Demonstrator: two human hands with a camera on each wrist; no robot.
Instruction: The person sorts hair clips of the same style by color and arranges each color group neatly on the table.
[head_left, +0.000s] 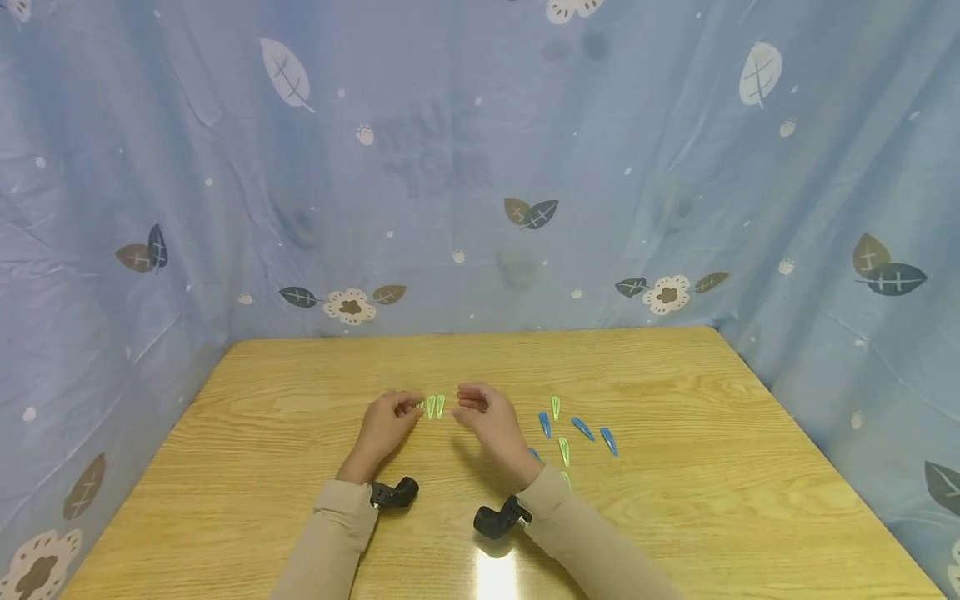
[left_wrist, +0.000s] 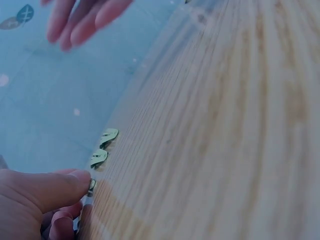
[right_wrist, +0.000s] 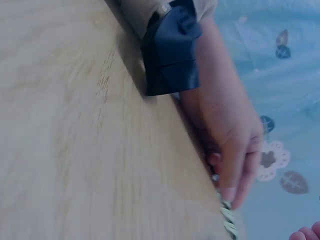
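Three light green snap hair clips stand side by side in a row on the table, two of them in plain sight, the hair clips (head_left: 436, 407) just right of my left hand (head_left: 386, 425). That hand pinches the leftmost green hair clip (left_wrist: 92, 186) between thumb and curled fingers, low at the tabletop; its fingers hide most of the clip. To the right of the row my right hand (head_left: 495, 423) hovers above the wood, fingers loosely bent and nothing in them. In the left wrist view its fingers hang in the air beyond the row.
Right of my right hand lie scattered blue hair clips (head_left: 582, 428) and green hair clips (head_left: 564, 451), some partly behind the right forearm. The wooden table (head_left: 660, 517) meets a blue patterned curtain (head_left: 465, 167) at its back and sides. Each wrist wears a black camera (head_left: 495, 521).
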